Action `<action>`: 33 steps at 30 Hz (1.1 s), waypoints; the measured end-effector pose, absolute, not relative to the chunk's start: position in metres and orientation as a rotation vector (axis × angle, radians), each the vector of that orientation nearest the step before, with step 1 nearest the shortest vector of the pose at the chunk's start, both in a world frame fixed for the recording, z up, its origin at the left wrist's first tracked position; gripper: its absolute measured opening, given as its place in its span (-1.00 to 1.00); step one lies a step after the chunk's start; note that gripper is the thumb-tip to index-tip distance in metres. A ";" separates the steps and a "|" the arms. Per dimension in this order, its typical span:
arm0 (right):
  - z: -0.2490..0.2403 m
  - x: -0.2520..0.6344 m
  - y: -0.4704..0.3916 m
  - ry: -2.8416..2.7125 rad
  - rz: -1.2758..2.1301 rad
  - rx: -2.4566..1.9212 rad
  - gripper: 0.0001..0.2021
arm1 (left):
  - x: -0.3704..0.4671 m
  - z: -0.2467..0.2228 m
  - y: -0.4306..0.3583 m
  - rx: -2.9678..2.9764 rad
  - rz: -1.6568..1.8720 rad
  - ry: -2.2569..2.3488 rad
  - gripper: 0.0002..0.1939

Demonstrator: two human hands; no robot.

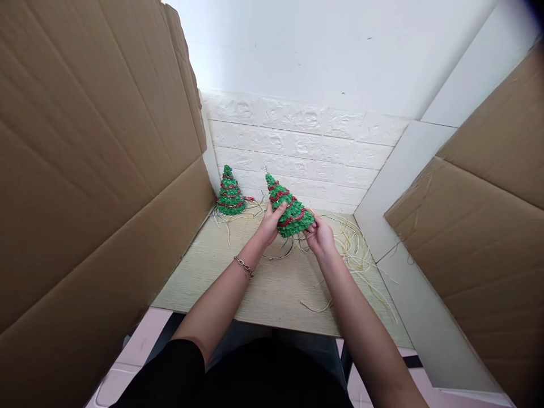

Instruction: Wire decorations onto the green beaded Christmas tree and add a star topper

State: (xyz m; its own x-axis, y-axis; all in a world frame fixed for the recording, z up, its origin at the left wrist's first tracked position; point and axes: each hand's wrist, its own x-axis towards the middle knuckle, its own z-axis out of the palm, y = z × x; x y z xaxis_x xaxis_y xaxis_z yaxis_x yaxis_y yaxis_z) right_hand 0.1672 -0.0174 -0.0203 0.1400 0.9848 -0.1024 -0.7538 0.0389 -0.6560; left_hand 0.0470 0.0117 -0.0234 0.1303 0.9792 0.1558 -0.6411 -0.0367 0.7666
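A small green Christmas tree ornament [293, 212] with red garlands and a clear star on top is held above the table, its tip tilted to the left. My left hand [271, 222] grips its left side, the thumb lying across the front. At the tree's lower right, my right hand [319, 233] has its fingers closed at the base edge; what the fingertips hold under the base is partly hidden. A second green tree [230, 195] with red garlands stands upright at the back left of the table, without a visible star.
Loose white and yellow wires [355, 246] lie over the right and back of the wooden table [208, 272]. A red-handled tool [249, 199] lies by the second tree. Cardboard sheets [106, 141] rise on both sides, and a white brick-patterned wall [293, 136] is behind.
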 end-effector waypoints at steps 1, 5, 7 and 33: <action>-0.020 0.167 -0.018 -0.449 1.390 -0.669 -0.82 | 0.046 -0.023 0.011 0.837 1.412 0.521 -0.46; -0.022 0.165 -0.018 -0.512 1.310 -0.730 -0.84 | 0.046 -0.020 0.010 0.829 1.468 0.525 -0.45; -0.024 0.165 -0.016 -0.594 1.221 -0.770 -0.80 | 0.045 -0.020 0.011 0.838 1.521 0.537 -0.45; -0.031 0.151 -0.038 -1.407 0.098 -1.097 -0.80 | 0.040 -0.017 0.011 1.076 1.787 0.671 -0.31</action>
